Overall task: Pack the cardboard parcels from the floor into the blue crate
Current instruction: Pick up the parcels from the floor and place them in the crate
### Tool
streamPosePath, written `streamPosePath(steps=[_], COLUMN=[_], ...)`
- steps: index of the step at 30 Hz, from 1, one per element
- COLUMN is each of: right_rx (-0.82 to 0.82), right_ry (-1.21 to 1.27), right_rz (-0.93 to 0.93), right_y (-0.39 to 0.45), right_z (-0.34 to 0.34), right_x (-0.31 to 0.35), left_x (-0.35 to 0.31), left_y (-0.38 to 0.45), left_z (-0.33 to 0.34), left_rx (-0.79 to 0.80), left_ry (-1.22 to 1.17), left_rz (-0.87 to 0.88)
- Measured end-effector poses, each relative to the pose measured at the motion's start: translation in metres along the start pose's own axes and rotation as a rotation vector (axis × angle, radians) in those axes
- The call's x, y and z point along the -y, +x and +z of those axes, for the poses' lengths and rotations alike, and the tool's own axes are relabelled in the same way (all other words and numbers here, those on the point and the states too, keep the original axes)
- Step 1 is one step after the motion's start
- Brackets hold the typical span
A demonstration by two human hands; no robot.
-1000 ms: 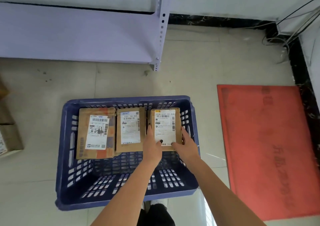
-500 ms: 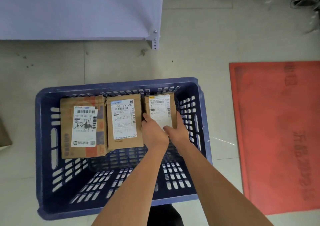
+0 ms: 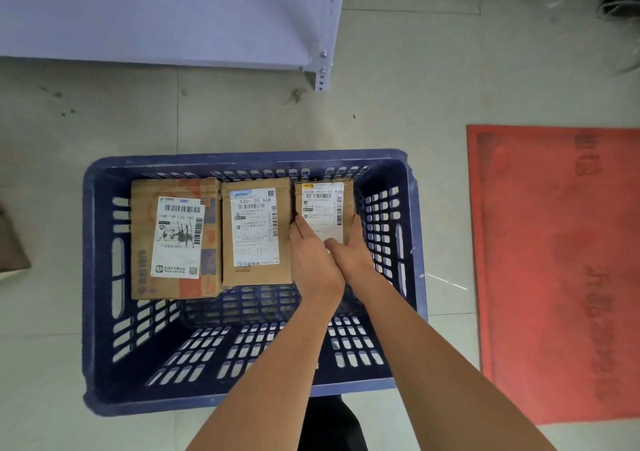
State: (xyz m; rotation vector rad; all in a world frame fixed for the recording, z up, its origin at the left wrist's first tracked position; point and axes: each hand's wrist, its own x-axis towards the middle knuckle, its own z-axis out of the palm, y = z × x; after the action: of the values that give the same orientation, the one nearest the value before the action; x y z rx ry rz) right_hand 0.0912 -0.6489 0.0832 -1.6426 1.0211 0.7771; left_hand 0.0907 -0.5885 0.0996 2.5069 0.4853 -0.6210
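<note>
Three brown cardboard parcels with white shipping labels lie flat in a row along the far wall of the blue slotted plastic crate [image 3: 90, 277], labels up.

The widest parcel, with orange print and a black-and-white picture label [image 3: 175, 238], sits farthest to the left of the hands. The middle parcel, labelled "530- D5 A68" [image 3: 255, 236], lies just left of the left hand [image 3: 312, 260], its side touching or nearly touching the wide one. The smallest parcel, labelled "502B" [image 3: 323, 208], is under both hands, close to the crate's right wall.

Left hand: fingers together along the small parcel's left edge, between it and the middle parcel. Right hand [image 3: 354, 251]: cupped against its right edge, thumb lying over the label. Both hands clasp this parcel from the sides. Whether it rests fully on the crate floor cannot be told; it appears level with its neighbours.

Progress, as judged: three parcels are in and the third is at the point of release. The near half of the crate floor, beneath the forearms, is bare. A tan cardboard shape at the far left edge [image 3: 12, 246], on the pale tiled floor, may be another parcel waiting; too little shows to confirm.

Orientation: each parcel's long axis runs away from the person, toward the far wall, with label text reading upright from the wearer's side. The crate's long axis runs left to right.
</note>
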Motion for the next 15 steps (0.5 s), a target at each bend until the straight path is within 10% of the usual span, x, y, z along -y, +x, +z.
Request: streamPosePath(steps=[15], right_rx=[-0.041], right_ry=[-0.04], right_rz=[-0.156], right_y=[-0.122], right_z=[-0.016], right_x=[0.051], left_x=[0.01], left_y=[-0.038], left_z=[-0.132], left_rx=[0.251], left_ry=[-0.346], left_rz=[-0.173])
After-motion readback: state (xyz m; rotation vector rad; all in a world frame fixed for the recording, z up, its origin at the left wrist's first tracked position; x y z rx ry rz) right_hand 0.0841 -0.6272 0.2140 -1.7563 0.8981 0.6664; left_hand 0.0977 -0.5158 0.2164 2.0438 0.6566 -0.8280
